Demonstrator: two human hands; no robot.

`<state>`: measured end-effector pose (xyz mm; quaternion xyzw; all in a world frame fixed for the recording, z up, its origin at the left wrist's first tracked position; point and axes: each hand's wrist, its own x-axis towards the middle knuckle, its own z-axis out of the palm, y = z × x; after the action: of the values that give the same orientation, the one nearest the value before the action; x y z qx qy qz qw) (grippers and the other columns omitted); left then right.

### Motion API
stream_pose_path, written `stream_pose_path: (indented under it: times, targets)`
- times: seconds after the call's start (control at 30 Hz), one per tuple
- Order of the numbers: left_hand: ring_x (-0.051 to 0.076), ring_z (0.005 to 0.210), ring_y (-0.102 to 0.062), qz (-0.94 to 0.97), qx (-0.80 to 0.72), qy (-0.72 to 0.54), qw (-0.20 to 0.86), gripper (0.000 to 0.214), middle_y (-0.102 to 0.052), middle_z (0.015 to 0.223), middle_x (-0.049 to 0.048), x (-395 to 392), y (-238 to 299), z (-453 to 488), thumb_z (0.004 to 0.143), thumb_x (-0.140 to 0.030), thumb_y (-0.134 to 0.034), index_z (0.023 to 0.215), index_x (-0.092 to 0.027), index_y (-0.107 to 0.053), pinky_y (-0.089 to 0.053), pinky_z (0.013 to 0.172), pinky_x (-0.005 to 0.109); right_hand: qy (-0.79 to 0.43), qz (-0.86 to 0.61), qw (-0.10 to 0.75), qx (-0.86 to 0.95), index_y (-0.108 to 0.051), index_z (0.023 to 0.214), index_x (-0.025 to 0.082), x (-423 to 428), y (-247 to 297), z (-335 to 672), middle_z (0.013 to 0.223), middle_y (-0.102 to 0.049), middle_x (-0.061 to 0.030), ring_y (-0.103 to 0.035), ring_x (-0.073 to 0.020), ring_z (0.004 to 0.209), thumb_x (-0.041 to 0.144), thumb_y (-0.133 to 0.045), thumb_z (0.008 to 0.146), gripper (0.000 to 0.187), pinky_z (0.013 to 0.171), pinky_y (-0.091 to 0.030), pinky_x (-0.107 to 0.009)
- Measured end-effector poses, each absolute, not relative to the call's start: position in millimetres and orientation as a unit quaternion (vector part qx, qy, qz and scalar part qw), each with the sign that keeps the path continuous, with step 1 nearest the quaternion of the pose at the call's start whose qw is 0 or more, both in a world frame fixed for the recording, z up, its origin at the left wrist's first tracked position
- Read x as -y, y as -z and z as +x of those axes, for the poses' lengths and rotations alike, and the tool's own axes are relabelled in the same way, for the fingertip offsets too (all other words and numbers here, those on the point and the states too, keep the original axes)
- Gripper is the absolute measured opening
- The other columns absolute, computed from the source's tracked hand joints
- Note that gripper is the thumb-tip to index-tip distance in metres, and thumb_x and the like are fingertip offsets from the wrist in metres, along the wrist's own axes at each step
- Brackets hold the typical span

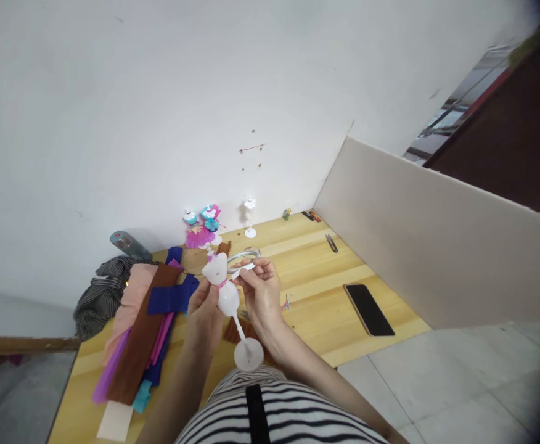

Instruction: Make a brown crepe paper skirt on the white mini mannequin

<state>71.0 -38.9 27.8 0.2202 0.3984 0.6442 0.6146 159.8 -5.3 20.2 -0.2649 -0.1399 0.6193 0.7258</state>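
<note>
My left hand (204, 314) is closed around the middle of a small white doll mannequin (228, 300), which leans with its round base (248, 354) toward my body. A thin pink band (224, 283) circles its waist. Between the thumb and fingers of my right hand (264, 295) is a narrow white strip (243, 271), close beside the waist. I cannot tell whether the strip touches the mannequin. Just behind the hands, a silvery ring-shaped roll (245, 253) lies on the table, partly covered by the fingers.
Folded fabric strips (134, 327) are piled at left, with a grey bottle (130, 244) behind. Dressed mannequins (200, 228) and a bare white one (250, 217) stand by the wall. Thread snips (331, 243) and a phone (368, 309) lie right, near a partition (418, 240).
</note>
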Motion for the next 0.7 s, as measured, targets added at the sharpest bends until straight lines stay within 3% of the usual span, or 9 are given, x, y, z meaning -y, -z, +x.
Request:
stream_pose_path:
  times: [0.23,0.33,0.57,0.7]
  targets:
    - [0.025,0.09,-0.068,0.208,-0.362,-0.638,0.647,0.029,-0.075,0.091,0.0079,34,-27,72,0.064,-0.035,-0.078,0.088,-0.019,-0.072,-0.052,0.088,0.037,-0.654,-0.267,0.697,0.121,-0.047,0.077,0.021,6,-23,162,0.068,-0.065,0.0054,-0.054,-0.0063,0.045,0.008,-0.073,0.057,0.035,0.042,-0.043,-0.016]
    - [0.027,0.098,-0.066,0.215,-0.362,-0.624,0.659,0.027,-0.075,0.092,0.0084,28,-24,68,0.062,-0.034,-0.08,0.084,-0.02,-0.073,-0.051,0.089,0.037,-0.678,-0.262,0.677,0.114,-0.049,0.077,0.021,3,-17,166,0.07,-0.066,0.0045,-0.057,-0.0079,0.048,0.007,-0.075,0.055,0.036,0.041,-0.044,-0.016]
    - [0.028,0.099,-0.066,0.19,-0.382,-0.61,0.667,0.033,-0.074,0.095,0.01,21,-17,63,0.063,-0.033,-0.079,0.09,-0.017,-0.07,-0.048,0.094,0.043,-0.708,-0.315,0.606,0.181,-0.058,0.081,0.018,-10,-1,181,0.074,-0.071,-0.0011,-0.065,-0.0127,0.059,0.021,-0.081,0.058,0.032,0.051,-0.052,-0.021]
    - [0.028,0.098,-0.067,0.192,-0.381,-0.608,0.67,0.031,-0.074,0.093,0.011,19,-15,58,0.066,-0.033,-0.077,0.092,-0.017,-0.067,-0.049,0.093,0.045,-0.702,-0.329,0.566,0.279,-0.06,0.105,0.019,-14,16,197,0.081,-0.073,-0.0041,-0.069,-0.016,0.066,0.032,-0.077,0.066,0.044,0.067,-0.055,-0.03]
